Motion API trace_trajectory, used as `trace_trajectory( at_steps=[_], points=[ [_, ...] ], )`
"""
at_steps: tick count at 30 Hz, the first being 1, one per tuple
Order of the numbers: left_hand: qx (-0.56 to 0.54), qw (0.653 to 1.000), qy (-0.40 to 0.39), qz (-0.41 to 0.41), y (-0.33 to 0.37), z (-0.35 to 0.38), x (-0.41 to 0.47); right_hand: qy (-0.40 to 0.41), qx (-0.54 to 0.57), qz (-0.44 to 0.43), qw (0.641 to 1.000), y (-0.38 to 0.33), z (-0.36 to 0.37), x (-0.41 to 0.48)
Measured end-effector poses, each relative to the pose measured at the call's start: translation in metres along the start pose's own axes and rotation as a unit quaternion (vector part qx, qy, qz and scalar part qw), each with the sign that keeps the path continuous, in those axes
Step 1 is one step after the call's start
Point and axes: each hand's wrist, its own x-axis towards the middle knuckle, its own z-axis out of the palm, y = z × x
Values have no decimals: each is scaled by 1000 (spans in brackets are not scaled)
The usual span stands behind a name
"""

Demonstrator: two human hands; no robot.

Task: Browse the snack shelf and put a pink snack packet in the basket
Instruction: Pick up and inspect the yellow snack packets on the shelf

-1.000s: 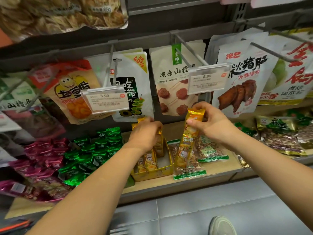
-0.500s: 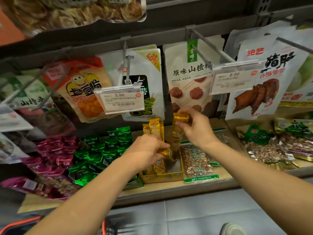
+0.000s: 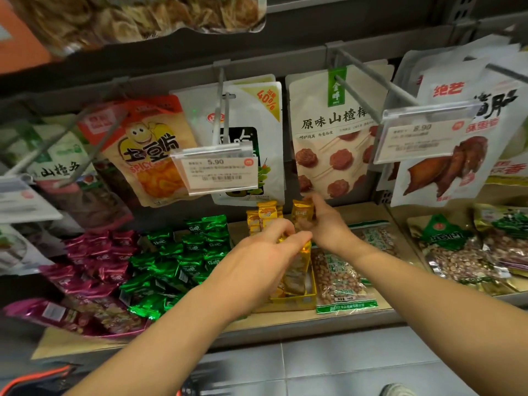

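Note:
Pink snack packets (image 3: 94,258) lie heaped at the left of the low shelf, beside green packets (image 3: 183,261). Both my hands are further right, at a yellow display box (image 3: 297,301) of gold snack packets. My left hand (image 3: 257,264) pinches the top of one gold packet (image 3: 298,267) standing in the box. My right hand (image 3: 323,224) holds another gold packet (image 3: 302,211) by its upper end, just above the box. The orange rim of the basket (image 3: 34,378) shows at the bottom left corner.
Hanging bags on metal hooks (image 3: 368,78) with price tags (image 3: 217,170) overhang the low shelf. Peanut bags (image 3: 340,278) lie right of the yellow box, more nut bags (image 3: 468,250) at far right. Grey floor tiles (image 3: 343,367) and a shoe (image 3: 397,390) are below.
My right hand has brought its gold packet down from mid-air to the yellow box. My left hand has shifted onto a packet at the box's front. The camera has moved closer.

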Motion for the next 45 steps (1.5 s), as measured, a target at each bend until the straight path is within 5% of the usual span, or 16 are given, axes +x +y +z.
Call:
trace_trajectory(
  at_steps=[3, 7, 12, 17, 19, 23, 28, 30, 35, 40, 45],
  points=[
    [-6, 999, 38, 17, 3, -8, -10, -80, -32, 5, 996, -5, -4, 5],
    [-27, 996, 80, 32, 7, -20, -21, -90, -77, -22, 993, -21, -18, -4],
    [-28, 983, 152, 96, 19, -44, -29, -123, -274, -78, 951, -51, -58, -40],
    [-130, 966, 221, 18, 51, -74, -43, -421, -90, -44, 901, -100, -97, -106],
    [-198, 944, 256, -62, 65, -86, -47, -429, -32, -61, 901, -118, -102, -134],
    [-428, 849, 248, -189, 84, -109, -58, -294, 31, -107, 949, -144, -101, -169],
    [-724, 626, 209, -202, 88, -120, -77, -259, 61, -116, 957, -164, -104, -199],
    [-749, 584, 217, -226, 86, -117, -82, -238, 64, -119, 962, -165, -99, -208],
    [-687, 631, 262, -246, 78, -109, -90, -135, 3, -185, 974, -162, -80, -223],
    [-550, 745, 284, -249, 73, -105, -90, -72, -57, -229, 969, -163, -74, -225],
    [-628, 723, 225, -181, 70, -111, -97, -29, -104, -219, 970, -158, -76, -225]
  ],
)
